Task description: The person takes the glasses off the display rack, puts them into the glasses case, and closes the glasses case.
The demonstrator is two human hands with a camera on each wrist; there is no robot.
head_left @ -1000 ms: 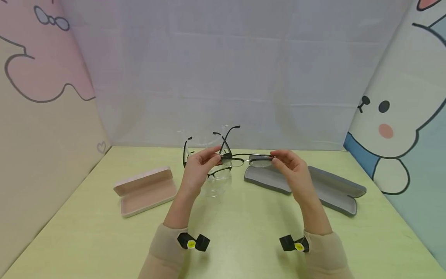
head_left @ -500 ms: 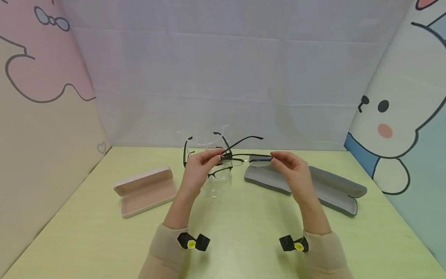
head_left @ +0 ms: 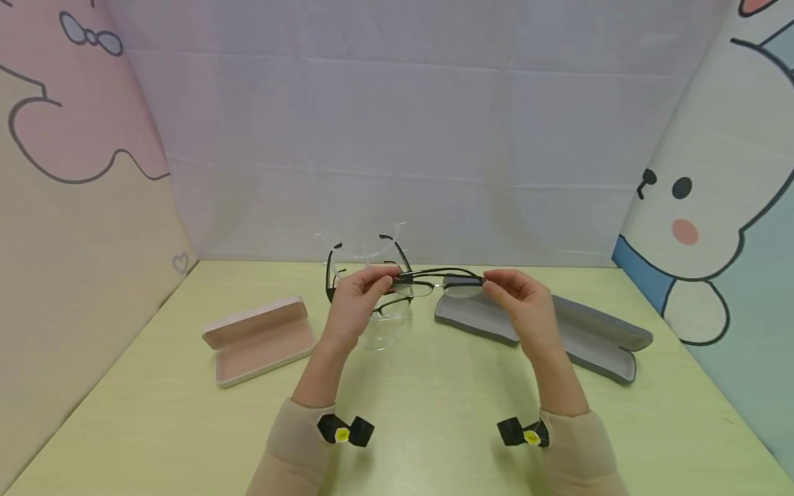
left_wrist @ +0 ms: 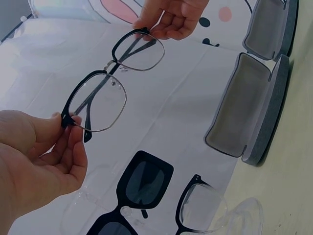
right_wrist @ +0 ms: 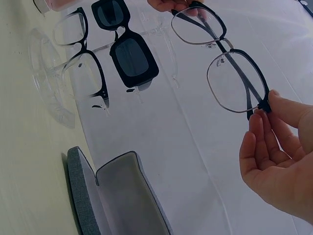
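A pair of eyeglasses (head_left: 464,284) with black upper rims and thin metal lower rims is held up level in front of me. My left hand (head_left: 353,296) pinches its left end between thumb and fingers, and my right hand (head_left: 522,297) pinches the right end. Both temples lie folded behind the lenses, crossing each other in the left wrist view. Beyond and below my left hand, black sunglasses (left_wrist: 146,178) and a second pair of black-framed glasses (right_wrist: 87,29) sit on a clear display stand (head_left: 380,339). The left hand partly hides them in the head view.
An open pink glasses case (head_left: 263,348) lies on the table at left. Two open grey cases, one behind the right hand (head_left: 474,322) and another grey case (head_left: 598,348) farther right, stand on the table (head_left: 428,427). A white sheet (head_left: 397,138) hangs at the back.
One temple of the held eyeglasses, first sticking up at the left end, has swung right and down and now lies folded over the other. Both hands stay nearly in place.
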